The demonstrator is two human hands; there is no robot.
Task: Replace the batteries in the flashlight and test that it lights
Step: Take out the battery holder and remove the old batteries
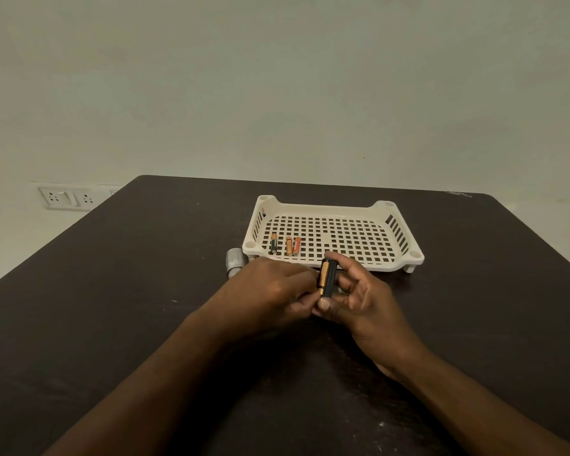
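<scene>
My right hand (pixel 362 301) grips a black battery holder (pixel 330 278) upright between thumb and forefinger; a gold-and-black battery (pixel 323 278) sits in its left side. The fingertips of my left hand (pixel 270 291) meet the holder's left side at the battery; its fingers are curled, and what they touch is hidden. The silver flashlight body (pixel 234 261) lies on the table just beyond my left hand, partly hidden by it. Three small batteries lie in the white tray (pixel 405 258): a black-and-gold one (pixel 273 243), an orange-gold one (pixel 289 246) and an orange one (pixel 297 246).
The perforated tray stands on a dark table (pixel 112 291), just beyond my hands. A wall socket panel (pixel 67 197) sits low on the wall at the left. The table's far edge runs behind the tray.
</scene>
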